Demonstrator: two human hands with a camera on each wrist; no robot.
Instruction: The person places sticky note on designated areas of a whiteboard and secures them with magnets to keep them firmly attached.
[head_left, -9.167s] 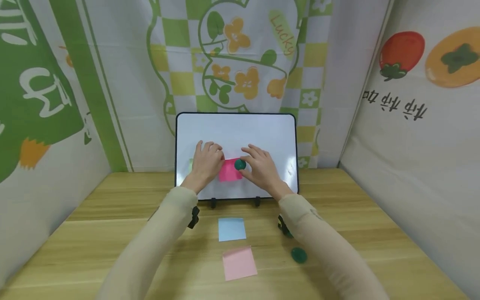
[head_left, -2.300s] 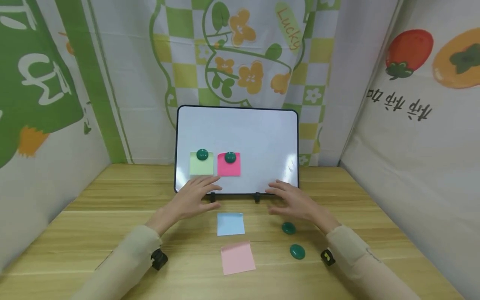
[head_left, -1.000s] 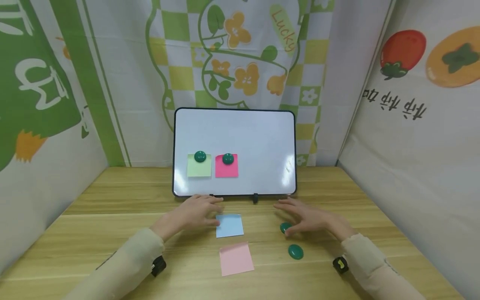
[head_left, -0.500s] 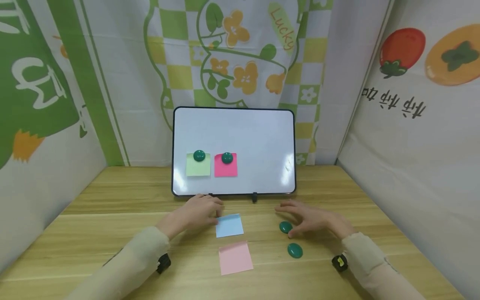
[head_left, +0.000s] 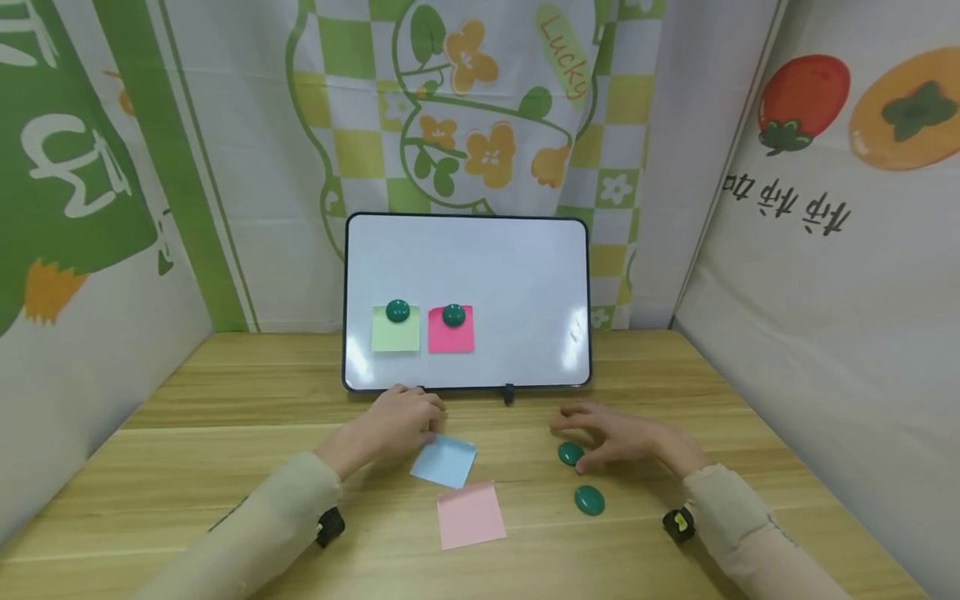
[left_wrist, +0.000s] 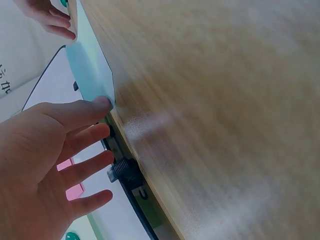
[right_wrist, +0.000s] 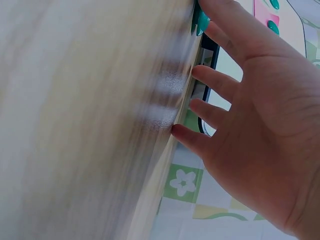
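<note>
My left hand (head_left: 393, 423) pinches a blue sticky note (head_left: 446, 463) at its upper left corner, thumb against the index finger. In the left wrist view the note (left_wrist: 92, 60) stretches away from the thumb tip, turned at an angle to the table. Over the table at right, my right hand (head_left: 626, 435) has its fingers spread around a green round magnet (head_left: 570, 453); its thumb tip lies at the magnet's edge, and whether it touches cannot be told. A second green magnet (head_left: 589, 500) lies nearer me. A pale pink sticky note (head_left: 472, 517) lies flat below the blue one.
A whiteboard (head_left: 517, 275) stands upright at the back on small black feet (head_left: 509, 394). On it a light green note (head_left: 396, 337) and a bright pink note (head_left: 452, 340) each sit under a green magnet. Patterned curtains (head_left: 345, 117) enclose the wooden table (head_left: 247, 392).
Earlier, both hands were at the board with the bright pink note and a magnet. Since then they have come down to the table; the left has taken the blue note's corner and turned it.
</note>
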